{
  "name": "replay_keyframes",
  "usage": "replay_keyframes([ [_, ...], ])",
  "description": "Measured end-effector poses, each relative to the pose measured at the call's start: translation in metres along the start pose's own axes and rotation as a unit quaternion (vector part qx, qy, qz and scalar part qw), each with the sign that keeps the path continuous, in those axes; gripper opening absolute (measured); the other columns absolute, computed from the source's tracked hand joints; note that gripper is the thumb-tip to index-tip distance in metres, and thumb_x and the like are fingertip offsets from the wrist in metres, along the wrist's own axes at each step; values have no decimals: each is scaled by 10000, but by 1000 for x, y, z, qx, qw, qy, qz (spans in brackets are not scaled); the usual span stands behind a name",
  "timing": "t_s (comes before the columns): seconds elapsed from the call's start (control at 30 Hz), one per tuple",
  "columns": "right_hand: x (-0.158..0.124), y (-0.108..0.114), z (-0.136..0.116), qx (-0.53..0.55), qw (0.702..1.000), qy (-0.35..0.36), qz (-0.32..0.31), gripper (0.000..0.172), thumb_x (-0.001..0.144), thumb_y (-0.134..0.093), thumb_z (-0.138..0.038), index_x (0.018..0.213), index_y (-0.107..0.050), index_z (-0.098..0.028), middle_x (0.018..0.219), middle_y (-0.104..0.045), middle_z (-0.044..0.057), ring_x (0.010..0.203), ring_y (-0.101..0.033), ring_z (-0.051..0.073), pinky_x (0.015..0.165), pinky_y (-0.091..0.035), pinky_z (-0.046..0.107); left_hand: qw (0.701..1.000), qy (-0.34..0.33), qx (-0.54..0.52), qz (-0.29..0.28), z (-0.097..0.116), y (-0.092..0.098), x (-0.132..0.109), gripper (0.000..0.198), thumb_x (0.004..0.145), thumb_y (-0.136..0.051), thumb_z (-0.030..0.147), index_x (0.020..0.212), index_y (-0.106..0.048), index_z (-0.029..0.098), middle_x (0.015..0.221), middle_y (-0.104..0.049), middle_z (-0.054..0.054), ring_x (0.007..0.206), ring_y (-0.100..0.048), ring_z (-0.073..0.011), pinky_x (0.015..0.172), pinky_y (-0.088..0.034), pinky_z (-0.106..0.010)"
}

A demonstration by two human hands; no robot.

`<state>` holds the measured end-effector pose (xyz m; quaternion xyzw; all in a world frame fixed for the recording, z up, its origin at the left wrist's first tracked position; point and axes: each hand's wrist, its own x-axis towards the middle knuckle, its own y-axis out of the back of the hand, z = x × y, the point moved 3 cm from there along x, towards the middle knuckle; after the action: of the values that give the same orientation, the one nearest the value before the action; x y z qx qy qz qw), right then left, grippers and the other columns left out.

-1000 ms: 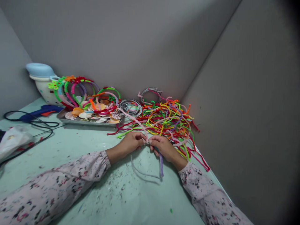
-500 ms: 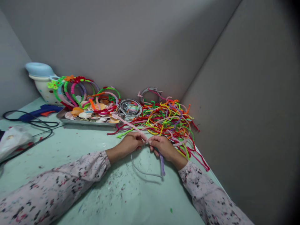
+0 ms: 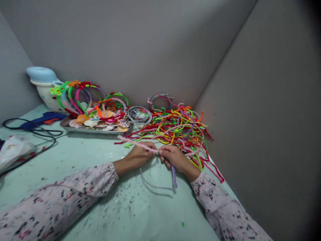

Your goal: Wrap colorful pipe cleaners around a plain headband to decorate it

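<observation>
A pale pink pipe cleaner [image 3: 135, 143] is pinched in my left hand [image 3: 139, 156], its free end pointing up and to the left. Fingertips of my right hand [image 3: 175, 156] are closed just beside it, around a wire whose gripped part the fingers hide. Below the right hand hangs a stretch wrapped in purple pipe cleaner [image 3: 174, 175]. From its lower end a bare grey wire [image 3: 156, 186] curves left and up under my left hand. Both hands nearly meet above the table.
A metal tray [image 3: 100, 132] holds shells [image 3: 91, 123] and colourful wrapped headbands [image 3: 80, 97]. Coiled grey wire [image 3: 139, 115] and a heap of pipe cleaners [image 3: 180, 125] lie along the wall. At left are a blue glue gun [image 3: 41, 119], its black cord, a plastic bag [image 3: 17, 149] and a blue-lidded container [image 3: 47, 90].
The pink pipe cleaner has swung lower, its free end dropping from the tray edge toward the left wrist. My left fingers have shifted slightly along it; the right hand stays put.
</observation>
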<state>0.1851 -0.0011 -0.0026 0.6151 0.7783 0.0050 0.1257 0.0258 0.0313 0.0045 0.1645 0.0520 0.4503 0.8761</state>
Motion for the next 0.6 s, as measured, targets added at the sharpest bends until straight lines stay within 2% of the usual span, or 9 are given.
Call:
replay_keyframes([
  [0.1, -1, 0, -1, -4, 1000, 10, 2, 141, 800, -552, -303, 785, -568, -163, 566, -557, -59, 321, -413, 36, 323, -280, 160, 999, 29, -36, -6, -3, -1, 1, 218, 772, -577, 341, 832, -626, 137, 579, -521, 25, 496, -440, -91, 460, -288, -198],
  [0.3, -4, -3, -2, -40, 998, 41, 3, 124, 820, -525, -286, 820, -566, -170, 580, -558, -57, 336, -420, 40, 335, -293, 160, 994, 47, -103, -2, -8, 0, 7, 197, 802, -511, 325, 778, -576, 141, 630, -566, 3, 459, -486, -78, 427, -318, -194],
  [0.43, -6, -5, 1, -82, 995, 56, 22, 130, 820, -524, -288, 855, -577, -175, 574, -561, -55, 346, -430, 51, 337, -303, 164, 993, 83, -80, -23, -10, 1, 8, 221, 768, -564, 362, 753, -562, 142, 565, -563, 13, 428, -495, -85, 403, -311, -187],
  [0.6, -7, -8, 2, -106, 992, 61, 30, 144, 829, -517, -303, 849, -583, -176, 582, -562, -47, 351, -422, 55, 335, -302, 169, 995, 71, -45, -47, -16, 1, 10, 268, 757, -582, 393, 710, -573, 130, 536, -554, 4, 420, -483, -85, 400, -315, -193],
])
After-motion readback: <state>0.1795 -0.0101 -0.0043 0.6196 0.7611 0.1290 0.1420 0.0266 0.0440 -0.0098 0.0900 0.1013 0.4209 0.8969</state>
